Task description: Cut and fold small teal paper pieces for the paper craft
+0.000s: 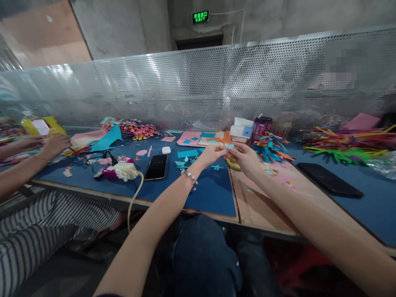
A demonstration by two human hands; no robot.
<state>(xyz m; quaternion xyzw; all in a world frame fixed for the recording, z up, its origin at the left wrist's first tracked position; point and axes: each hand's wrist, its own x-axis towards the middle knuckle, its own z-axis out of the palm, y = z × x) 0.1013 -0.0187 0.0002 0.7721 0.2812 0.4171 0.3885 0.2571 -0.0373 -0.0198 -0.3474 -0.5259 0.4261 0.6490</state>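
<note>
Both my hands meet above the blue table mat, fingers pinched together on a small light-blue paper piece [229,146]. My left hand [214,154] grips it from the left, with a beaded bracelet [190,178] on the wrist. From the right, my right hand [246,156] pinches the same piece; its exact shape is too small to make out. Below and left of my hands lie several cut blue paper pieces [185,161]. Behind them rest pink, orange and blue paper sheets [193,139]. A yellow-handled tool [233,165] lies partly hidden under my right hand.
A phone [156,167], a white earbud case [166,150] and a power strip [122,170] with a cord lie left. Right are a paper-strip bundle [270,147] and a black phone [329,179]. A perforated metal screen [192,90] stands behind. A co-worker's hands [55,142] work at far left.
</note>
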